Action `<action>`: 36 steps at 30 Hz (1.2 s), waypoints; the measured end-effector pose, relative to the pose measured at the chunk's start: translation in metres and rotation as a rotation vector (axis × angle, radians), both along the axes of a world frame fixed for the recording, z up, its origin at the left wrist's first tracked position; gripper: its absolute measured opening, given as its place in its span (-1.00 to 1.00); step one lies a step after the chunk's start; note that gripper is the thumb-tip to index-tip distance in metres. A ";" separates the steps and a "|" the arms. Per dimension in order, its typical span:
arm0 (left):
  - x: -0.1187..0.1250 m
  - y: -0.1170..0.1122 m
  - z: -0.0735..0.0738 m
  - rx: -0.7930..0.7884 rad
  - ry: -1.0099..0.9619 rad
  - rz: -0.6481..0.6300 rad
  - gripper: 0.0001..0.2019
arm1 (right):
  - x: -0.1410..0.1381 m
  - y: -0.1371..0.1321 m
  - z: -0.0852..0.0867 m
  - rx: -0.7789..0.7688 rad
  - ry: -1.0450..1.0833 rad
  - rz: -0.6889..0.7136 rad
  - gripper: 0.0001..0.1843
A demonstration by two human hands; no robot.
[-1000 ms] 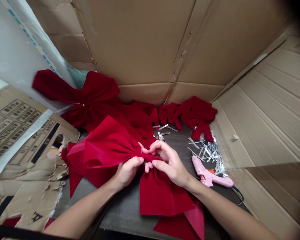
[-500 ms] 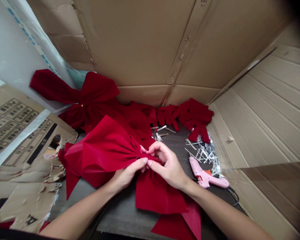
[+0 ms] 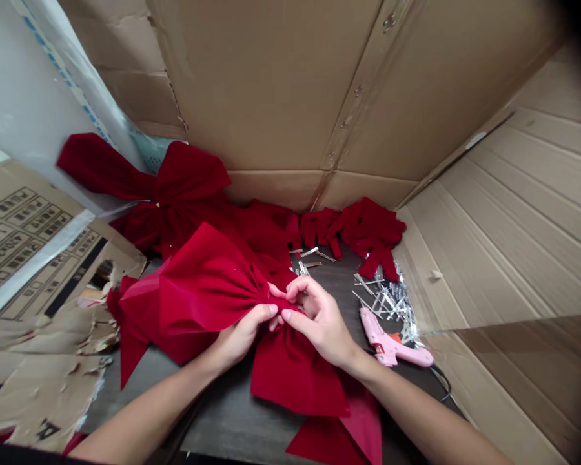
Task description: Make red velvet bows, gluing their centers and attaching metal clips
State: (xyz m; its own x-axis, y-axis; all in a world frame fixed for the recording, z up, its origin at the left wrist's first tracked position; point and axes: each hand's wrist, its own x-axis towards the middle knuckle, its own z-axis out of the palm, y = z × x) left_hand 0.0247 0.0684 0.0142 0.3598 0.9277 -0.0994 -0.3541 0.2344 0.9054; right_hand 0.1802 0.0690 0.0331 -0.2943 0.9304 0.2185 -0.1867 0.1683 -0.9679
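One red velvet bow (image 3: pixel 198 284) in work, correct?

Correct. It lies on a dark tabletop (image 3: pixel 223 420), one large loop left of the hands, a wide flap below them.

State of the hands?

The left hand (image 3: pixel 242 330) and right hand (image 3: pixel 319 320) both grip the gathered middle of the bow. Their fingers are curled and closed on the velvet, fingertips almost meeting.

Items nearby?

Just beyond the right hand, a pink hot glue gun (image 3: pixel 392 345) lies on its side, with a heap of metal hair clips (image 3: pixel 387 298) behind it.

Further back?

Bunched red velvet strips (image 3: pixel 370 232) and a second red velvet bow (image 3: pixel 186 181) rest against cardboard walls (image 3: pixel 271 84). Torn cardboard (image 3: pixel 43 394) lies to the left.
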 end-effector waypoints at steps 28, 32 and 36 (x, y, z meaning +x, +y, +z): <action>0.008 -0.004 0.014 -0.022 0.032 0.391 -0.76 | -0.008 -0.007 -0.007 0.036 -0.096 -0.191 -0.85; 0.006 -0.002 0.012 0.002 0.078 0.364 -0.69 | -0.008 -0.007 -0.008 0.031 -0.080 -0.191 -0.81; 0.003 -0.001 0.016 -0.018 0.087 0.315 -0.67 | -0.007 -0.007 -0.010 -0.008 -0.023 -0.158 -0.80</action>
